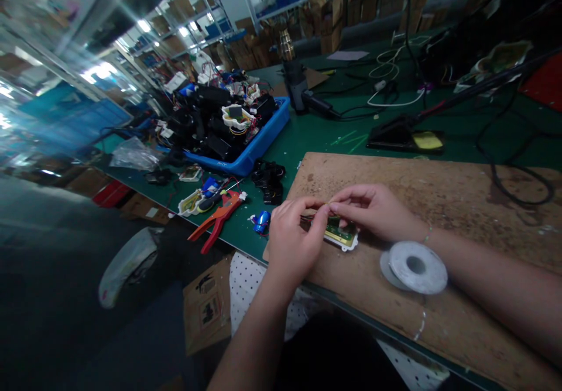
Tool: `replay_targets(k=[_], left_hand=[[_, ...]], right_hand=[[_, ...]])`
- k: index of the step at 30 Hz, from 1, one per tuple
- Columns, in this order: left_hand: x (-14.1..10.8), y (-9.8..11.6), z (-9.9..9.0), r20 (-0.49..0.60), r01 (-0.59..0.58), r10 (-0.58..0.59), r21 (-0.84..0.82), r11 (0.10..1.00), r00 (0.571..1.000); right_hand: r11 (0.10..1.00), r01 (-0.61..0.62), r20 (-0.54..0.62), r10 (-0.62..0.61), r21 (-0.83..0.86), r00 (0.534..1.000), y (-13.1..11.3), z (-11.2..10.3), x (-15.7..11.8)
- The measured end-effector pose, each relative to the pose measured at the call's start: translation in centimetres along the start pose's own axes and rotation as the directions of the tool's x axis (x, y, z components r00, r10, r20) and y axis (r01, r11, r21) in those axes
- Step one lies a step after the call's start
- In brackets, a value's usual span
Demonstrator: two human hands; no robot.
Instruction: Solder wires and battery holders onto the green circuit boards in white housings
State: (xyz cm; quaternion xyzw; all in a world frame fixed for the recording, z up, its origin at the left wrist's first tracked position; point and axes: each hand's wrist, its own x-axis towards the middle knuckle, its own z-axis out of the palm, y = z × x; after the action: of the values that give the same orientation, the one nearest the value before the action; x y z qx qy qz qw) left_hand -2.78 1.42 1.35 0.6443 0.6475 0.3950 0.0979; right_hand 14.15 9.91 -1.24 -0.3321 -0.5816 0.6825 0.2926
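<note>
Over the wooden board, my left hand [295, 236] and my right hand [371, 211] meet fingertip to fingertip. Both hands are pinched on thin wires [328, 203], which are mostly hidden by the fingers. Just under them lies a green circuit board in a white-edged housing [342, 237], partly covered by my hands. A white spool [417, 267] rests beside my right wrist. To the left of my left hand, a small blue cylindrical part with wires [262, 222] sits on the green mat.
Red-orange pliers [219, 220] and black parts [268, 181] lie left of the wooden board [439, 203]. A blue crate [263, 139] heaped with wired devices stands behind. Further back are a hot-air gun [295, 83], a stand with a yellow sponge [428, 140] and loose cables.
</note>
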Motion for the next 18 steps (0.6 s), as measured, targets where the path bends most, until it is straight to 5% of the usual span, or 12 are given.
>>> replay_targets(k=[10,18], left_hand=[[1.3,-1.4,0.5,0.076,0.070,-0.059,-0.153,0.986,0.995],[-0.5,-0.1,0.8,-0.014,-0.018,0.016,-0.100,0.995,1.000]], right_hand=[[0.998,-0.029,0.058,0.026,0.053,0.998,-0.2,-0.5,0.3],[0.999,0.015,0.009,-0.016,0.034,1.000,-0.1,-0.2,0.1]])
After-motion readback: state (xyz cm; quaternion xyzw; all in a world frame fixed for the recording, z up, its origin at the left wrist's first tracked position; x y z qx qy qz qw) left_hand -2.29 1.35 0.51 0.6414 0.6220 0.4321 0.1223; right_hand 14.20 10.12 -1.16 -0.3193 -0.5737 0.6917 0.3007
